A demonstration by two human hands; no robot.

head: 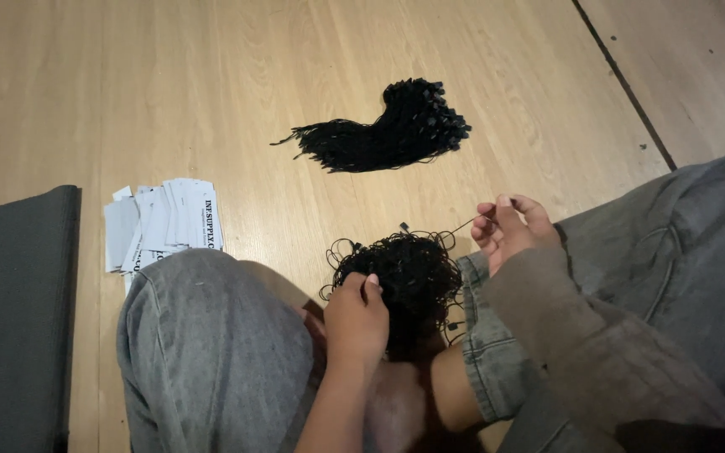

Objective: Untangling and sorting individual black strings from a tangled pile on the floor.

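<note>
The person's grey-trousered knees and a bare foot (396, 407) fill the near edge of the view, seated on a pale wooden floor (237, 92). Between the legs lies a tangled heap of black looped strings (413, 273). The left hand (356, 323) rests on the near left side of that heap, its fingers (371, 285) curled down into the tangle, touching it. The right hand (513, 231) is raised just right of the heap, thumb and fingertips (503, 205) pinched closed on a single thin black string (463, 225) that runs back down to the heap. Farther off on the floor lies a tidy bundle of black strings (396, 130), well apart from both hands. To the left sits a fanned stack of white paper tags (161, 222), beside a dark grey mat (14, 319).
</note>
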